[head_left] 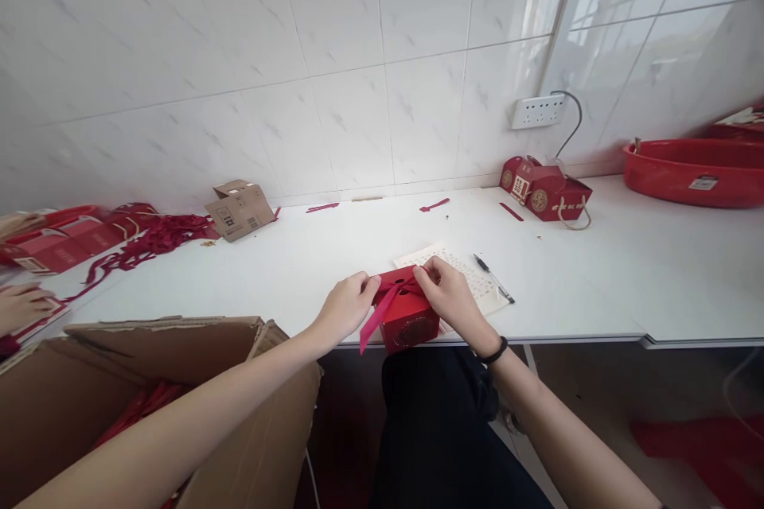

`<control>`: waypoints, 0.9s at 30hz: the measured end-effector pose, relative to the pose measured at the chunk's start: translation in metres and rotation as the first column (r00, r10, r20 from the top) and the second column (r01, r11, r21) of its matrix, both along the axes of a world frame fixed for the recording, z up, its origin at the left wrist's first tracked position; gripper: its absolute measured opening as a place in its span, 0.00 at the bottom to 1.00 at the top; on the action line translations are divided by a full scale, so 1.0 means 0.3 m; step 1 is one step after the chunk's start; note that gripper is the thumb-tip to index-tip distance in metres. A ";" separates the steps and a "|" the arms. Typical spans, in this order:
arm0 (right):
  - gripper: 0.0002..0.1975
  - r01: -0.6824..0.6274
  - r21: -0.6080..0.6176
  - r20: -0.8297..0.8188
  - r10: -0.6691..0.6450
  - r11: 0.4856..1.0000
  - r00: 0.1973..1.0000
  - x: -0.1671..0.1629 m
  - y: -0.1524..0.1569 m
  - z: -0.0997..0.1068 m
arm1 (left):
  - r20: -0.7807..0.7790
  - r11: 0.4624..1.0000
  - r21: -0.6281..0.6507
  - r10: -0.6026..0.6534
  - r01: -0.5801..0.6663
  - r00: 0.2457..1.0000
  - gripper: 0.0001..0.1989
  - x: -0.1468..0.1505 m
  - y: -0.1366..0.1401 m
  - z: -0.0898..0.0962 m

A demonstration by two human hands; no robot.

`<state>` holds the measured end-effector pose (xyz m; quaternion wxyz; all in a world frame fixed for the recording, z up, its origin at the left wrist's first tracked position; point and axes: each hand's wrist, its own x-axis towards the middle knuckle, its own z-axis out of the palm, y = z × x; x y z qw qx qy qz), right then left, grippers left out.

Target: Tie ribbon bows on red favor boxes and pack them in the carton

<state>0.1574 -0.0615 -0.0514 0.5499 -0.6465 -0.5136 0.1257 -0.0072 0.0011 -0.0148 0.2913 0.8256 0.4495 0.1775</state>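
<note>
Red box (pixel 411 329) at front edge of table (pixel 573 278); fingers of left hand (pixel 346 306) and right hand (pixel 450 294) closed on its ribbon (pixel 382 318). Printed sheet (pixel 481 286) and pen (pixel 494 278) just beyond, sheet partly blocked by right hand. Open carton (pixel 280 429) left. Sheet and cardboard box (pixel 242 213) print too small to read.

A: Lighting?
B: Bright, soft. Tiled wall (pixel 334 40) goes greyer far left of the socket (pixel 537 112).
A: Glare?
B: Yes, barred window-like reflection above and right of the socket.
A: Shadows?
B: Dim below the tabletop (pixel 286 278), under the socket. Red box (pixel 411 329), below-left of the socket: front darker than top.
A: Quality?
B: Wide-lens stretch: basin (pixel 668 175) right of the socket, slanting tile joints. Red patch (pixel 704 449), low right of the socket, smeary.
</note>
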 end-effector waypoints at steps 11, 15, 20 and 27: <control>0.18 0.039 0.176 -0.383 0.032 0.984 0.923 -0.036 0.001 -0.043 | 0.165 0.989 0.048 0.132 -0.141 0.977 0.17 0.032 -0.044 -0.059; 0.19 0.062 0.186 -0.534 0.048 0.981 0.844 -0.046 0.004 -0.060 | 0.195 0.983 0.061 0.157 -0.171 0.968 0.16 0.041 -0.052 -0.070; 0.19 0.028 0.200 -0.695 0.122 0.979 0.708 -0.049 0.013 -0.072 | 0.234 0.982 -0.104 0.177 -0.156 0.956 0.16 0.049 -0.033 -0.065; 0.13 0.143 0.078 -0.445 -0.093 0.987 0.891 0.183 -0.067 -0.032 | 0.242 0.978 -0.159 0.173 -0.137 0.955 0.17 0.018 0.046 0.010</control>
